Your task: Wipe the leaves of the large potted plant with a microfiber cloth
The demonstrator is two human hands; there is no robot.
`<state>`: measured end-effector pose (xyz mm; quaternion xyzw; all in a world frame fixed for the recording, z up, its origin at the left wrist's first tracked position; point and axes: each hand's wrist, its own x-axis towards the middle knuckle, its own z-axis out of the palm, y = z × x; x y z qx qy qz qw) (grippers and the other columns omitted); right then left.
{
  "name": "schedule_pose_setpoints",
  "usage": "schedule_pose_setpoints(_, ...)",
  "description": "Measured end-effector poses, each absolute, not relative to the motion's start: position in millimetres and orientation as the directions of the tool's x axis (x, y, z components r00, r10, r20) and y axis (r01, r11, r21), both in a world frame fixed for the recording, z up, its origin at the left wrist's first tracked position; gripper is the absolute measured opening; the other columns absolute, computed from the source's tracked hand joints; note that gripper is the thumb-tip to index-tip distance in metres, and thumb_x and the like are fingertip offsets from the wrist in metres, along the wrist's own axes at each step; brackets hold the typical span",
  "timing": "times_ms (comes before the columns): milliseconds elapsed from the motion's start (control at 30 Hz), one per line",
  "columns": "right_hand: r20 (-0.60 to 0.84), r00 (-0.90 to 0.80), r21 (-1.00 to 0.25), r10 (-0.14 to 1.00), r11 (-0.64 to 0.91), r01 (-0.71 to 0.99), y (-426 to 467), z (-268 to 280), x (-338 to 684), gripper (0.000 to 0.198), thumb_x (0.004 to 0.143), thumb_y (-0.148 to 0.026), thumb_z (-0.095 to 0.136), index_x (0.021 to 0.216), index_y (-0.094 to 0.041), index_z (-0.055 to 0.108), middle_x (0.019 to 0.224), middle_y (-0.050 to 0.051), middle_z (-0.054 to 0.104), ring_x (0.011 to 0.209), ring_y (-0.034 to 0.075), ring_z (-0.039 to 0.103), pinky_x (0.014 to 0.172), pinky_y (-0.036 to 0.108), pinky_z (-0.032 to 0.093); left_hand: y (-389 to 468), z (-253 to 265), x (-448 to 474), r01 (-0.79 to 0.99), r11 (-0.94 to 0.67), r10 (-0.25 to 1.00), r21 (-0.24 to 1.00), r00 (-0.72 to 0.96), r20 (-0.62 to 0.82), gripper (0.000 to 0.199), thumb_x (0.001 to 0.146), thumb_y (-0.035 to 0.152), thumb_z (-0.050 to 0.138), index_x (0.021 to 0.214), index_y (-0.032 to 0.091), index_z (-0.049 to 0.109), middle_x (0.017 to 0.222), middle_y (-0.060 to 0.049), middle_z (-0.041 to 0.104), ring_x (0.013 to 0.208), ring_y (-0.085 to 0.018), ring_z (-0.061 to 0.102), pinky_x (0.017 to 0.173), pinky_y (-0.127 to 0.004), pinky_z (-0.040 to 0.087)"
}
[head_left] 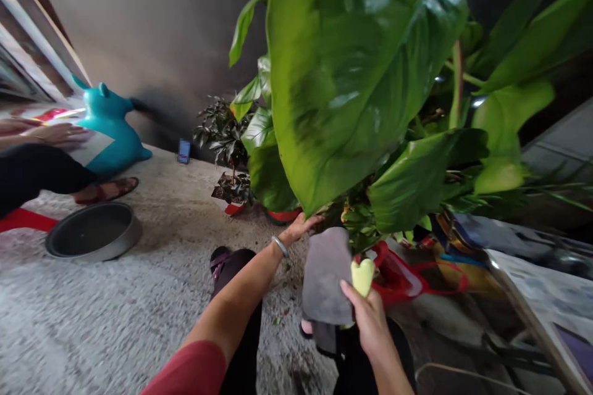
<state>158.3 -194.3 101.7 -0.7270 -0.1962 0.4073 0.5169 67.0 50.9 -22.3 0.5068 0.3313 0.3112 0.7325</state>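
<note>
My left hand [301,229], with a silver bangle at the wrist, is at the tip of a large glossy green leaf [343,86]. Its fingers look closed about the tip, partly hidden by the leaf. In my right hand [369,315] is a flat grey cloth [328,274], hanging low in front of me. A pale yellow, heart-shaped piece [362,276] sticks up above my right thumb; whether it is joined to the cloth I cannot tell. Smaller leaves of the plant [412,182] spread to the right, with its base mostly hidden.
A red basket [401,274] stands right of the cloth. Left of the big leaf is a small potted plant [231,188], and a phone [184,151] leans on the wall. Farther left are a grey basin [95,231], a turquoise animal figure [113,129] and a seated person's hand [58,134].
</note>
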Motion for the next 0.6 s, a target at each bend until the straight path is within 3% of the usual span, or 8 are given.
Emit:
schedule_pose_setpoints(100,-0.243,0.755,-0.970,0.610,-0.133,-0.205,-173,123,167,0.052,0.052,-0.048,0.092,0.093,-0.019,0.077,0.085,0.004,0.079,0.087,0.027,0.074,0.080,0.038,0.060,58,1,30,-0.105,0.356,0.805,0.928,0.538,-0.248,0.037,0.089,0.046,0.069,0.090,0.011,0.082,0.105,-0.018,0.080,0.102,-0.028,0.071,0.092,-0.040,0.055)
schedule_pose_setpoints(200,-0.165,0.836,-0.959,0.522,0.114,-0.261,-125,144,163,0.050,0.055,-0.043,0.088,0.098,-0.022,0.074,0.098,0.004,0.080,0.108,0.026,0.073,0.093,0.039,0.060,53,20,4,-0.220,0.429,0.819,0.876,0.505,-0.274,0.042,0.090,0.050,0.068,0.094,0.009,0.081,0.103,-0.017,0.080,0.099,-0.027,0.072,0.092,-0.038,0.055)
schedule_pose_setpoints(267,-0.298,0.749,-0.911,0.591,0.058,-0.408,-98,144,144,0.037,0.060,-0.041,0.084,0.090,-0.023,0.072,0.092,0.003,0.080,0.103,0.026,0.074,0.090,0.041,0.061,44,27,-3,-0.316,0.478,0.811,0.820,0.517,-0.273,0.046,0.088,0.051,0.070,0.100,0.008,0.080,0.103,-0.016,0.081,0.096,-0.026,0.072,0.092,-0.037,0.054)
schedule_pose_setpoints(333,-0.465,0.596,-0.836,0.655,-0.103,-0.539,-90,130,113,0.026,0.065,-0.040,0.080,0.080,-0.022,0.069,0.080,0.004,0.078,0.088,0.026,0.076,0.081,0.043,0.063,35,31,-5,-0.385,0.517,0.790,0.764,0.559,-0.253,0.045,0.087,0.050,0.073,0.103,0.009,0.079,0.103,-0.014,0.081,0.096,-0.025,0.072,0.093,-0.036,0.054)
schedule_pose_setpoints(400,-0.555,0.509,-0.789,0.658,-0.224,-0.572,-107,109,84,0.025,0.064,-0.041,0.082,0.073,-0.022,0.068,0.069,0.005,0.075,0.074,0.027,0.074,0.073,0.044,0.063,31,32,-3,-0.413,0.544,0.777,0.731,0.576,-0.252,0.041,0.085,0.046,0.076,0.106,0.011,0.079,0.105,-0.012,0.081,0.099,-0.024,0.072,0.097,-0.035,0.053)
schedule_pose_setpoints(500,-0.582,0.505,-0.786,0.637,-0.281,-0.551,-150,91,68,0.036,0.052,-0.040,0.089,0.077,-0.020,0.072,0.072,0.005,0.077,0.073,0.029,0.075,0.072,0.044,0.064,34,32,-4,-0.378,0.576,0.770,0.725,0.549,-0.325,0.040,0.084,0.039,0.076,0.114,0.012,0.078,0.108,-0.012,0.080,0.105,-0.025,0.072,0.098,-0.035,0.052)
schedule_pose_setpoints(600,-0.402,0.635,-0.890,0.660,-0.119,-0.441,-160,109,95,0.054,0.049,-0.040,0.092,0.096,-0.020,0.075,0.093,0.005,0.082,0.093,0.030,0.077,0.086,0.042,0.063,41,32,-7,-0.354,0.599,0.750,0.718,0.564,-0.346,0.041,0.089,0.036,0.068,0.121,0.012,0.075,0.115,-0.014,0.079,0.108,-0.024,0.072,0.094,-0.034,0.053)
